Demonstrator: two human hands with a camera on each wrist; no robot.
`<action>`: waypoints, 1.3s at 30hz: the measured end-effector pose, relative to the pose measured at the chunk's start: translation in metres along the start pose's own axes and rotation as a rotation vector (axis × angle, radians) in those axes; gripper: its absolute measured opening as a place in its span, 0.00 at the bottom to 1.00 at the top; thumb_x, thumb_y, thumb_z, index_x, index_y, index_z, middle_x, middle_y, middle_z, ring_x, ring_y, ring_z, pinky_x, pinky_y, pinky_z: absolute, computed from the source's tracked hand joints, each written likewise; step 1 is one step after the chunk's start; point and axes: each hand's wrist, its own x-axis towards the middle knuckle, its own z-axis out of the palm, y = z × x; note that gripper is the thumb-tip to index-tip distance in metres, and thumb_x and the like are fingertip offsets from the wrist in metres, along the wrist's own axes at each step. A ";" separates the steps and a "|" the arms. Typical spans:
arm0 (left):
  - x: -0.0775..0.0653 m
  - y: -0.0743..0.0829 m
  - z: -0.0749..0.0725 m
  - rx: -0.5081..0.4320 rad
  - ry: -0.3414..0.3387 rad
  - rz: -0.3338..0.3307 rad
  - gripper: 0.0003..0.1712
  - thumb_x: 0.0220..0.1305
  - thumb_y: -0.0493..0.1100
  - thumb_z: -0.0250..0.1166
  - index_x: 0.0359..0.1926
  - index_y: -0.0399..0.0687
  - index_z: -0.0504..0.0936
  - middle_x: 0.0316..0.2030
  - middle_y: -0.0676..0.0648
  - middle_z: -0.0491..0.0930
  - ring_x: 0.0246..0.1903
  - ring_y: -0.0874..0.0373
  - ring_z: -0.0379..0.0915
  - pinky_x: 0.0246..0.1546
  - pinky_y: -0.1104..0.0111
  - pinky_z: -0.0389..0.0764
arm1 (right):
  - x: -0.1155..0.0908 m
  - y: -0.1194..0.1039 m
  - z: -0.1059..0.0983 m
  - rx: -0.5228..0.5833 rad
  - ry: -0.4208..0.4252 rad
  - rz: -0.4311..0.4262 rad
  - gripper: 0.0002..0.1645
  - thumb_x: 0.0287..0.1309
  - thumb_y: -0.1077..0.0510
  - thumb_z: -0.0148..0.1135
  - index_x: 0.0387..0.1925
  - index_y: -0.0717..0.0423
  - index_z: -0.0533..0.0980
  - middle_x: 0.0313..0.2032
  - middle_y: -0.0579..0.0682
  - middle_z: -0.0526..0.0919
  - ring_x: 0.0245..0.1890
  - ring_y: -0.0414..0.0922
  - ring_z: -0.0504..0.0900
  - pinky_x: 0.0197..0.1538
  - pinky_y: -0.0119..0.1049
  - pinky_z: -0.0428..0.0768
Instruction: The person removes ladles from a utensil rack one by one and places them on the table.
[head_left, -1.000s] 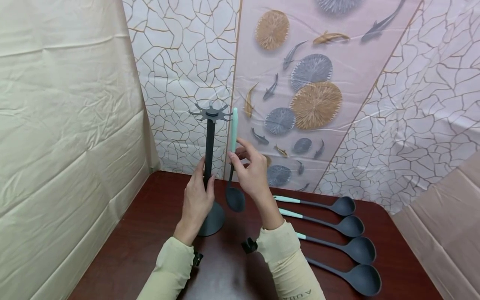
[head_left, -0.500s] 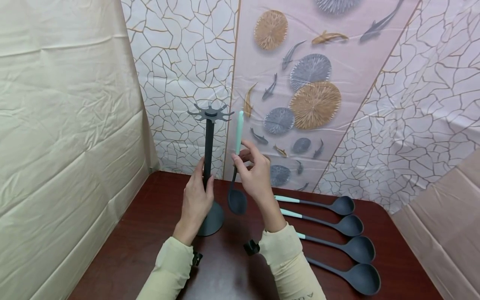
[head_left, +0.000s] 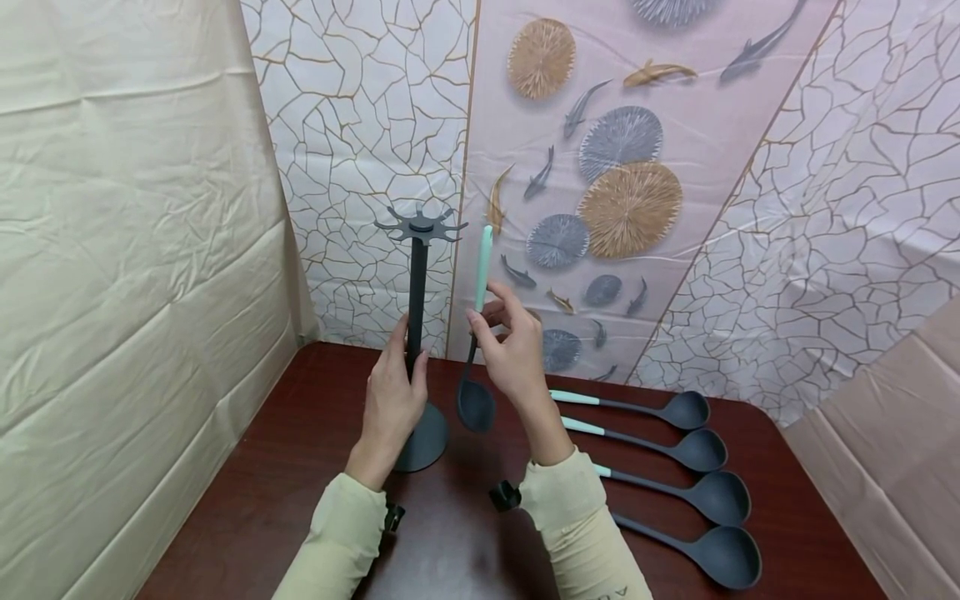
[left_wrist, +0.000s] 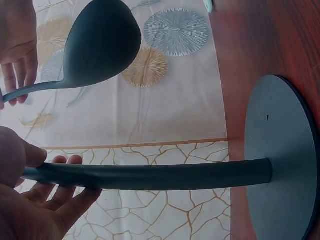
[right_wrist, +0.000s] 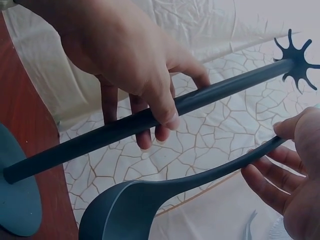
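A dark grey utensil stand (head_left: 417,283) rises upright from its round base (left_wrist: 280,135) on the table. Its top is a ring of hooks (right_wrist: 297,60), all bare. My left hand (head_left: 393,396) grips the pole at its lower half, thumb on one side and fingers round the other. Just right of the stand, my right hand (head_left: 513,354) pinches a ladle (head_left: 476,406) where the mint-green handle (head_left: 484,262) meets the dark shaft. The ladle hangs bowl-down, slightly tilted, its handle tip a little to the right of the hooks. In the left wrist view its bowl (left_wrist: 102,45) looks large and rounded.
Several more ladles with mint handles, such as the nearest ladle (head_left: 723,557) and the farthest ladle (head_left: 684,411), lie in a row on the right of the dark red table (head_left: 247,517). A patterned cloth (head_left: 360,167) hangs behind; a cream cloth (head_left: 135,292) closes the left.
My right hand has shifted slightly right and down with the ladle, so the handle tip now stands farther from the hooks. The left hand and the stand have stayed put.
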 end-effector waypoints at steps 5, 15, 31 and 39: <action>0.000 -0.001 0.000 0.000 0.000 0.003 0.38 0.79 0.42 0.63 0.83 0.51 0.59 0.47 0.39 0.82 0.43 0.43 0.82 0.45 0.48 0.85 | -0.003 0.003 -0.001 0.008 -0.003 0.008 0.26 0.72 0.61 0.68 0.68 0.57 0.76 0.36 0.55 0.86 0.31 0.47 0.88 0.33 0.42 0.87; 0.000 0.000 0.001 -0.004 -0.001 -0.005 0.39 0.78 0.39 0.64 0.83 0.49 0.59 0.49 0.38 0.82 0.46 0.42 0.82 0.47 0.47 0.84 | -0.009 0.008 -0.004 0.016 -0.001 0.026 0.25 0.72 0.61 0.68 0.67 0.54 0.77 0.37 0.54 0.85 0.30 0.49 0.88 0.36 0.47 0.87; 0.000 0.000 0.001 0.006 -0.015 -0.021 0.38 0.79 0.42 0.63 0.83 0.50 0.58 0.51 0.37 0.82 0.48 0.41 0.82 0.50 0.46 0.84 | -0.017 0.018 -0.007 0.006 -0.005 0.066 0.24 0.72 0.59 0.68 0.67 0.54 0.77 0.36 0.52 0.85 0.31 0.48 0.87 0.34 0.47 0.85; 0.000 0.000 0.001 0.006 -0.015 -0.030 0.39 0.78 0.40 0.64 0.83 0.50 0.59 0.51 0.37 0.82 0.48 0.41 0.82 0.50 0.45 0.83 | -0.020 0.021 -0.008 0.009 0.004 0.082 0.24 0.71 0.59 0.70 0.65 0.52 0.78 0.35 0.53 0.84 0.32 0.49 0.87 0.35 0.54 0.85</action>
